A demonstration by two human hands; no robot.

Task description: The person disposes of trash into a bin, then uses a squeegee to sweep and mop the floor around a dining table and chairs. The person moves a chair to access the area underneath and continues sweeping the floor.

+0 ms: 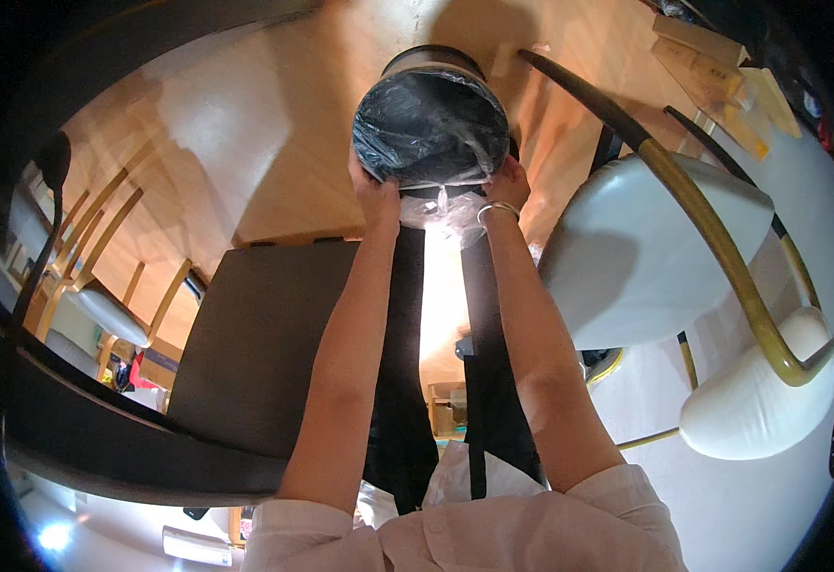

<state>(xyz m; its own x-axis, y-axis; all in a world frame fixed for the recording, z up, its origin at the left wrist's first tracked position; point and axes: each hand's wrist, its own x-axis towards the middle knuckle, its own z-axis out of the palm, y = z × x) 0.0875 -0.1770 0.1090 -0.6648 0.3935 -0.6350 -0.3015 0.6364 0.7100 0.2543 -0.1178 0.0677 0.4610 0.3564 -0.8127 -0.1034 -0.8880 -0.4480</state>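
Before me, in the head view, is a round black bin (431, 129) lined with a thin clear plastic bag (442, 211). My left hand (376, 191) grips the bin's near left side, fingers around the rim. On the near right side my right hand (508, 184), with a bangle at the wrist, holds the rim and bag edge. Bunched plastic hangs between both hands below the rim. Whether the bin rests on the floor cannot be told.
A white-seated chair (660, 250) with curved armrests stands at right. Left of my arms is a dark flat panel (266, 343). Wooden chairs (109, 307) stand at far left. Cardboard (710, 86) lies at upper right on the floor.
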